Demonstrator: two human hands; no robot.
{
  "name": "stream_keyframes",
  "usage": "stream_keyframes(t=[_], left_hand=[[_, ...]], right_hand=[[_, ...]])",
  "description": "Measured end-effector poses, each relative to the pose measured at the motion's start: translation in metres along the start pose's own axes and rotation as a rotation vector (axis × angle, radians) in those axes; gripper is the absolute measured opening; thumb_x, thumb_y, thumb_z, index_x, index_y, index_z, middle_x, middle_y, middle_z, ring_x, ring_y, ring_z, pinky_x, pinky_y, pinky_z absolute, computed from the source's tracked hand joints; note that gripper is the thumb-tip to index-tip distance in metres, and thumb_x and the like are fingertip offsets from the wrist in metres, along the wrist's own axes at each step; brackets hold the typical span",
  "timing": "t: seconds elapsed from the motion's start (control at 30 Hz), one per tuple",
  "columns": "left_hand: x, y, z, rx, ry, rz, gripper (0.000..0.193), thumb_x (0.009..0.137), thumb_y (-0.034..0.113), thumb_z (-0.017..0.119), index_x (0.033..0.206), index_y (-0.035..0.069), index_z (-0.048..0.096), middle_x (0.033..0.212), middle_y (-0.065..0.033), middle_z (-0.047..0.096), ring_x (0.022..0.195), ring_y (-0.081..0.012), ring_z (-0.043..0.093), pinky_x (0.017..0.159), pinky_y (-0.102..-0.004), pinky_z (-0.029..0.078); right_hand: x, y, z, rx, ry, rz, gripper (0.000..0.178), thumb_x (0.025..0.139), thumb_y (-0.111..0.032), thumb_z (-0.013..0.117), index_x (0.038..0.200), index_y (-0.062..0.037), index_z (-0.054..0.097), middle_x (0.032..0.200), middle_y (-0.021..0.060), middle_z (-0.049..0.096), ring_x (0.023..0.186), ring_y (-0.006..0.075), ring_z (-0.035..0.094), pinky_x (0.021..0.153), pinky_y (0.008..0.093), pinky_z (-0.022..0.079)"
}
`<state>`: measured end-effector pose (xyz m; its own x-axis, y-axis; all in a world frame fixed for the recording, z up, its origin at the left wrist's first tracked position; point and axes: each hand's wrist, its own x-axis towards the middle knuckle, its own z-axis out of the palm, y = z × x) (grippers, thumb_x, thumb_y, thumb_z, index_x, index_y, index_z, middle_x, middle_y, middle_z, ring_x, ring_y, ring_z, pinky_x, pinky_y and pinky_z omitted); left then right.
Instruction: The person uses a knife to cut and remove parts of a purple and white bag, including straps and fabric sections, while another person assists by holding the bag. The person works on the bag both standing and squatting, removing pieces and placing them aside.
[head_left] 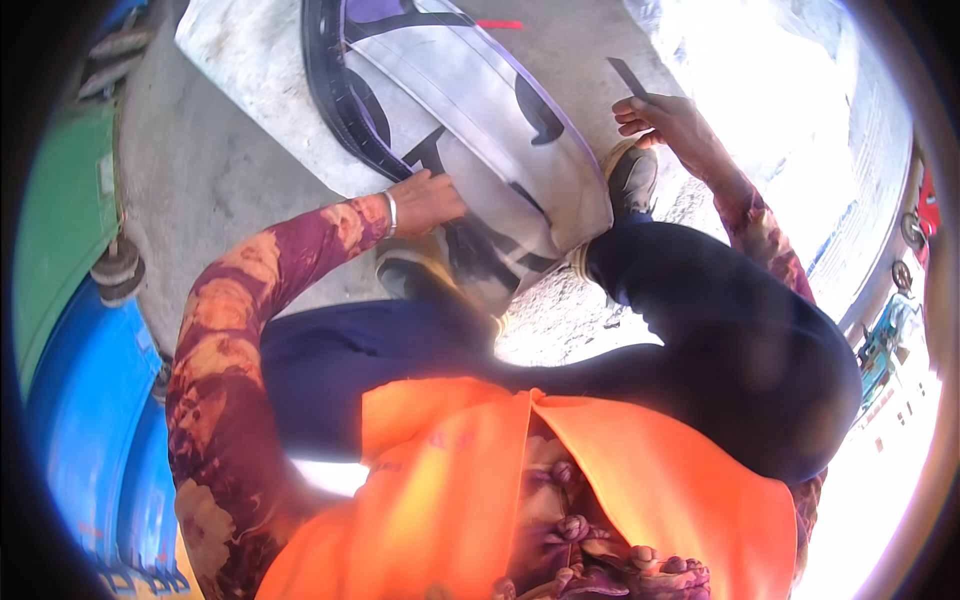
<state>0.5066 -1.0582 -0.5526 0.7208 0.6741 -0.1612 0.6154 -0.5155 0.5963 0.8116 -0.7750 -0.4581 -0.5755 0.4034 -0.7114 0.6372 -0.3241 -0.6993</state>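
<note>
Between my knees lies a white sheet (470, 110) with black and purple print, folded over itself, with a dark band (335, 110) along its left edge. My left hand (425, 203), a light bangle at the wrist, grips the sheet's near left edge with curled fingers. Off to the right, my right hand (665, 125) is raised apart from the sheet, above my right shoe (632, 182). It is closed around a dark, flat, blade-like strip (627, 76) that points up and to the left. The strip's lower end is hidden in my palm.
I squat on a grey concrete floor (190, 180). A pale sheet (245, 75) lies beneath the printed one. Bright white sheeting (780, 110) spreads at the right. Green (70, 210) and blue (95, 400) panels stand at the left. A thin red strip (500, 25) lies at the far side.
</note>
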Motion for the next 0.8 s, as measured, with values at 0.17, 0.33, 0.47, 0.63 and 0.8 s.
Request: stream_keyframes(t=[0.17, 0.33, 0.47, 0.63, 0.8], left_hand=[[0.052, -0.042, -0.036, 0.201, 0.426, -0.242, 0.031, 0.067, 0.004, 0.066, 0.095, 0.008, 0.053, 0.084, -0.0086, 0.055, 0.089, -0.0311, 0.056, 0.070, -0.0437, 0.044], [0.167, -0.077, -0.064, 0.221, 0.611, -0.554, 0.032, 0.072, 0.004, 0.067, 0.101, 0.009, 0.054, 0.093, -0.0094, 0.061, 0.092, -0.0336, 0.057, 0.074, -0.0444, 0.052], [0.206, -0.045, -0.057, 0.192, 0.510, -0.555, 0.023, 0.080, 0.002, 0.058, 0.101, 0.010, 0.052, 0.092, -0.0105, 0.060, 0.095, -0.0357, 0.056, 0.072, -0.0455, 0.053], [0.205, -0.035, -0.057, 0.031, 0.490, -0.576, 0.034, 0.068, 0.001, 0.069, 0.096, 0.010, 0.053, 0.094, -0.0116, 0.056, 0.098, -0.0359, 0.053, 0.085, -0.0442, 0.048], [0.175, -0.052, -0.088, 0.055, 0.704, -0.201, 0.035, 0.069, 0.011, 0.075, 0.102, 0.011, 0.062, 0.097, -0.0046, 0.057, 0.099, -0.0270, 0.054, 0.083, -0.0417, 0.046]], right_hand=[[-0.051, 0.012, -0.019, 0.032, 0.322, -0.187, 0.043, 0.102, -0.032, 0.050, 0.120, 0.0044, 0.063, 0.109, 0.0116, 0.068, 0.099, 0.0186, 0.066, 0.084, 0.0313, 0.052], [-0.030, -0.017, -0.061, -0.030, 0.363, -0.321, 0.042, 0.102, -0.032, 0.050, 0.121, 0.0032, 0.064, 0.109, 0.0118, 0.069, 0.098, 0.0186, 0.067, 0.084, 0.0313, 0.053], [-0.014, -0.017, -0.053, -0.034, 0.215, -0.385, 0.042, 0.103, -0.032, 0.050, 0.122, 0.0040, 0.063, 0.114, 0.0143, 0.067, 0.102, 0.0210, 0.066, 0.087, 0.0329, 0.054], [0.027, 0.052, -0.006, 0.266, 0.077, 0.103, 0.039, 0.103, -0.030, 0.050, 0.118, 0.0038, 0.065, 0.115, 0.0128, 0.066, 0.104, 0.0211, 0.064, 0.086, 0.0334, 0.054], [0.043, 0.084, -0.005, 0.329, 0.228, -0.083, 0.039, 0.103, -0.029, 0.049, 0.115, 0.0044, 0.066, 0.107, 0.0119, 0.068, 0.097, 0.0188, 0.064, 0.085, 0.0320, 0.053]])
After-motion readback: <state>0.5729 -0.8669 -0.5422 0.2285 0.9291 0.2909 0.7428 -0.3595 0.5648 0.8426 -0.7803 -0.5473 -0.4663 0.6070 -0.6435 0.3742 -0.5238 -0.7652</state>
